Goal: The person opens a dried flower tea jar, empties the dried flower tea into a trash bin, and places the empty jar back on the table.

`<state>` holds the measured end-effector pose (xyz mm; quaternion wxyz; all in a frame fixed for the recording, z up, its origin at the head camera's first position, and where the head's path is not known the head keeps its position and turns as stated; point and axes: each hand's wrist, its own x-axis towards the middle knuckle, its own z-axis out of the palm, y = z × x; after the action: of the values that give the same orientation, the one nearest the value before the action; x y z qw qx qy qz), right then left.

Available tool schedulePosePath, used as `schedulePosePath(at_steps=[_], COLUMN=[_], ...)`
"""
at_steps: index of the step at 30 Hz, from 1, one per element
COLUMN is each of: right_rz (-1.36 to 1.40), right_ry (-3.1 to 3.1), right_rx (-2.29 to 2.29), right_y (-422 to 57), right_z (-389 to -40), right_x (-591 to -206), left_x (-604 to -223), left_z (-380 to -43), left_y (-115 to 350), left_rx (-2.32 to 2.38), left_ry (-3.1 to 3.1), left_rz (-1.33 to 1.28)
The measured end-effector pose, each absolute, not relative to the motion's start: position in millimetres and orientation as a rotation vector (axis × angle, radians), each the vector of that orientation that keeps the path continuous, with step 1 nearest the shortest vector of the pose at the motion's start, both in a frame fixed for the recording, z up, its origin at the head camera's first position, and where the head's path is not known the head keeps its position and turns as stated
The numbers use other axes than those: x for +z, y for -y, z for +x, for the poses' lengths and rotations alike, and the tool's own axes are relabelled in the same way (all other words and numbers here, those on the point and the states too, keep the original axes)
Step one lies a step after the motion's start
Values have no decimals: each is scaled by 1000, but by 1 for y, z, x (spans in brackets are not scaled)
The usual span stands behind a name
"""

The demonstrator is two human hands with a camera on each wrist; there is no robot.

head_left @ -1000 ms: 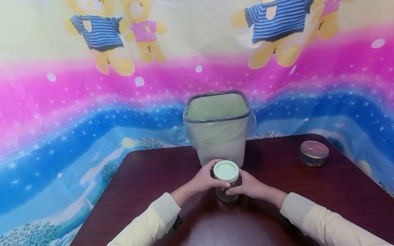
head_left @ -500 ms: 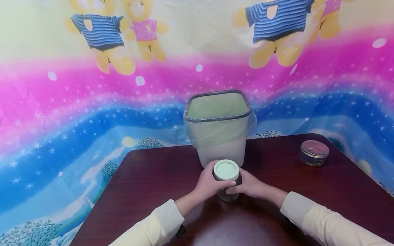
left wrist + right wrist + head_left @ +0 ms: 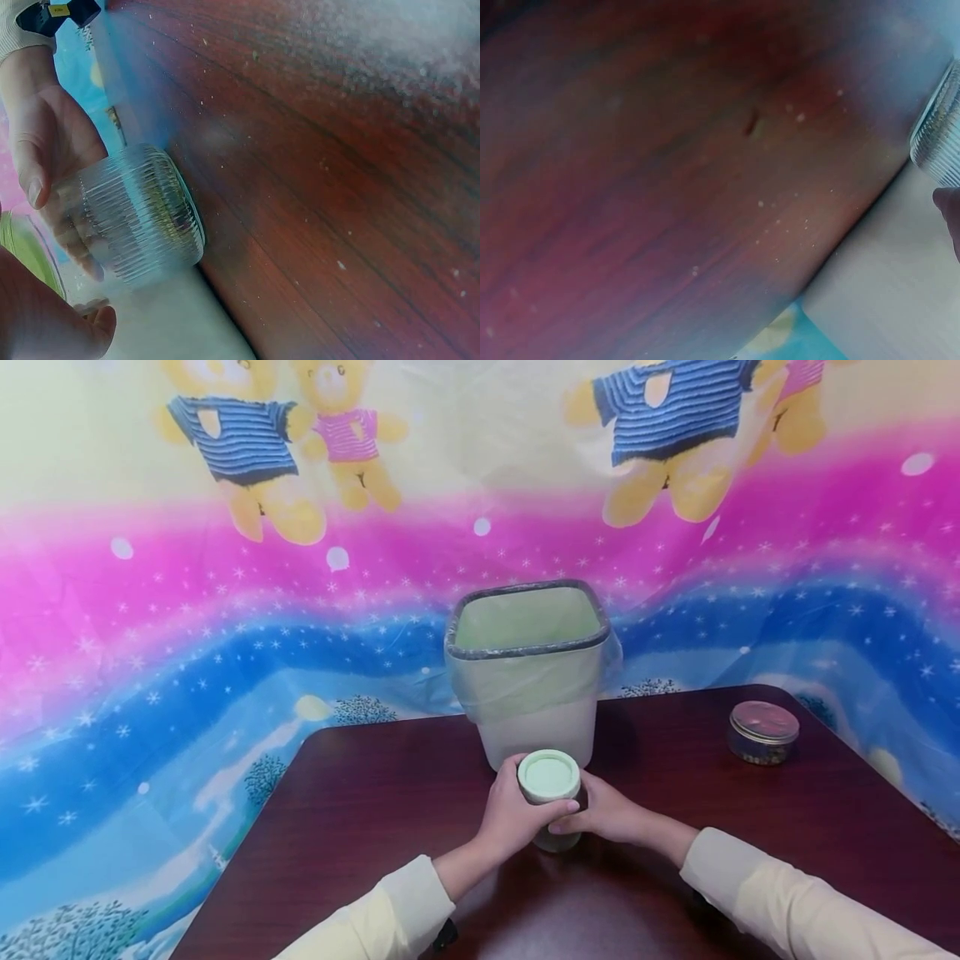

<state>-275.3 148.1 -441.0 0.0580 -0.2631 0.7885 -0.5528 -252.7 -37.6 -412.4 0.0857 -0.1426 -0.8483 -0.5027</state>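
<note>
A ribbed clear glass jar [image 3: 557, 841] with a pale green lid [image 3: 550, 774] stands on the table. My left hand [image 3: 513, 814] curls round its upper part from the left, the thumb lying across the front just under the lid's edge. From the right, my right hand [image 3: 611, 810] grips the jar's side, its thumb close below the left one. Dark and yellowish contents show low in the jar [image 3: 154, 214] in the left wrist view. Only a ribbed edge of the jar [image 3: 941, 124] and a fingertip appear in the right wrist view. Most fingers behind the jar are hidden.
Directly behind the jar stands a pale bin [image 3: 536, 718] with a grey rim and a clear liner. A round tin [image 3: 762, 732] with a pinkish lid sits at the table's back right. A printed cloth [image 3: 187, 635] hangs behind the dark red table [image 3: 360, 827].
My left hand has turned round the jar's top, its thumb sliding rightward across the front. The left cuff has shifted right and down. My right hand and the jar stay nearly in place.
</note>
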Motion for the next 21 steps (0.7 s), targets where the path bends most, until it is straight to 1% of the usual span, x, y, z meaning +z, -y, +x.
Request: schedulePosePath(at_steps=[9,21], right_rz=[-776,-761], right_ry=[-2362,-2319], right_rx=[-1689,-1706], right_y=[-147,-146], right_z=[-277,-275], right_x=[-442,-441], left_x=[-411,-409], left_z=[-259,-283], left_y=[45,64], left_rx=[-1549,-1874], left_ry=[2557,2554], left_rz=[-486,-847])
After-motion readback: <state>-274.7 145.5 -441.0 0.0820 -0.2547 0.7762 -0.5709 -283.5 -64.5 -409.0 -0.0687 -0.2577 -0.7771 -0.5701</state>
